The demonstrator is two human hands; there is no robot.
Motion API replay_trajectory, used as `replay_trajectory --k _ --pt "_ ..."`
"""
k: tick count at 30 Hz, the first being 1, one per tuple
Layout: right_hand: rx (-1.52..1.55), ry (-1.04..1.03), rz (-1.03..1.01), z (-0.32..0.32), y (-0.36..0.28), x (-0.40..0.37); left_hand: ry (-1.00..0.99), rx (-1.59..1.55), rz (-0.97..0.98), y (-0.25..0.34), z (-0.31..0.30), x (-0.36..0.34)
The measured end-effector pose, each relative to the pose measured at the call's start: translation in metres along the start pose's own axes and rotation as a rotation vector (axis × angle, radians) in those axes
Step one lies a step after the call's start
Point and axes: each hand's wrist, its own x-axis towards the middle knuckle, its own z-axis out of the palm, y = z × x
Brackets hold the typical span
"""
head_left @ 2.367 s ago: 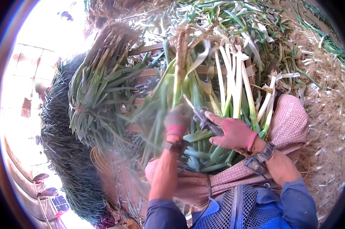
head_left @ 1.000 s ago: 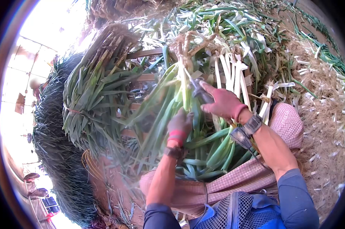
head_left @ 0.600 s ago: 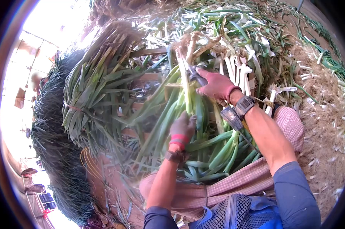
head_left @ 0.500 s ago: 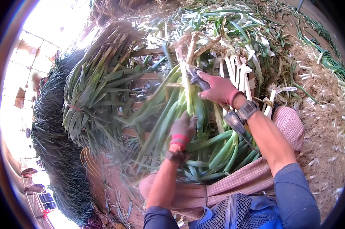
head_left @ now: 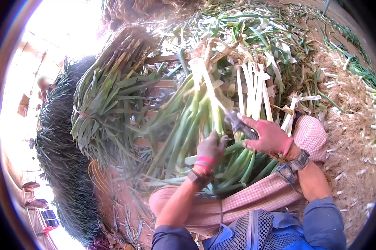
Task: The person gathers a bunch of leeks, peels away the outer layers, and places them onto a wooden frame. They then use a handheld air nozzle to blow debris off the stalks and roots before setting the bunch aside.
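My left hand (head_left: 211, 148), in a grey-palmed glove with a red cuff, is closed around a green onion (head_left: 215, 109) at the start of its leaves. The onion's pale shaft slants up and away to its roots. My right hand (head_left: 269, 137), in a reddish glove, grips a grey air blow gun (head_left: 241, 126). Its nozzle points at the shaft, just above my left hand. Several white, cleaned green onions (head_left: 255, 93) lie beyond my right hand, roots away from me. Other loose onions (head_left: 192, 112) fan out left of the held one, partly blurred.
A tied bundle of green onions (head_left: 107, 93) rests at the left on wooden slats (head_left: 165, 84). Behind it stands a tall stack of onions (head_left: 65, 150). Leaf scraps (head_left: 246, 27) cover the far side. Root trimmings (head_left: 342, 166) lie at the right. My checkered trouser leg (head_left: 246, 183) crosses in front.
Both hands have shifted right and closer to me. The blow gun's nozzle has come down the shaft toward my left hand. A strip of pale skin now hangs off the shaft.
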Motion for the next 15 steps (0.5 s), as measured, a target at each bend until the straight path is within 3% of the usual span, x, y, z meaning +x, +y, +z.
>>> replay_trajectory --k 2,6,8,10,11,13,15 --pt "-0.072 -0.103 -0.015 -0.001 0.003 -0.009 -0.049 -0.04 -0.011 0.014 0.008 -0.011" --pt "-0.137 -0.043 0.144 -0.017 0.01 -0.005 -0.081 -0.057 0.108 0.046 0.016 -0.026" --pt "-0.188 -0.023 0.108 -0.02 0.025 -0.006 -0.105 -0.059 0.149 0.048 0.026 -0.021" --pt "-0.145 -0.066 0.257 -0.034 0.029 -0.006 -0.129 -0.066 0.186 0.05 0.036 -0.016" --pt "-0.16 0.086 0.253 -0.026 0.051 -0.003 -0.163 -0.046 0.2 0.054 0.039 -0.013" --pt "-0.156 0.116 0.349 -0.032 0.062 0.001 -0.199 -0.023 0.216 0.055 0.036 0.001" --pt "-0.085 0.173 0.449 -0.032 0.069 0.003 -0.088 0.029 0.276 0.043 0.016 0.029"
